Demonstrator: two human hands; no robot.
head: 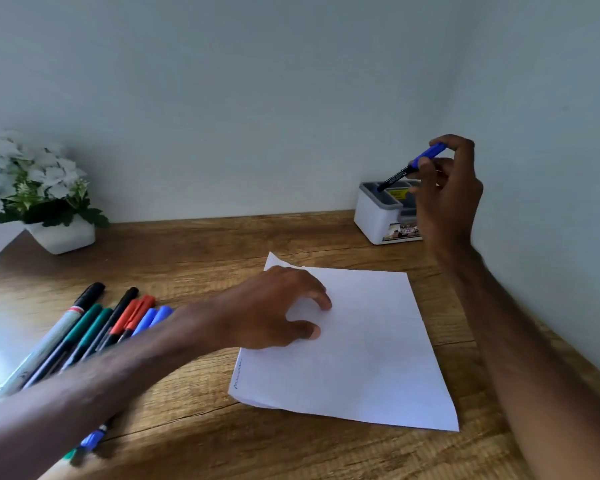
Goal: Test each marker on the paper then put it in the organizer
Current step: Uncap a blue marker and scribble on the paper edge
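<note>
Blue marker (pixel 413 168) is pinched in the right hand (pixel 445 192), capped, tip angled down at the organizer (pixel 385 216), probably lining up the drop. Left hand (pixel 278 306) rests spread-fingered on the paper (pixel 361 348), holding nothing, likely just pinning it.

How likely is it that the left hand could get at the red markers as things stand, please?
Probably yes: the left hand rests on the paper holding nothing, and the red markers lie on the table close beside its wrist, with nothing between them.
</note>
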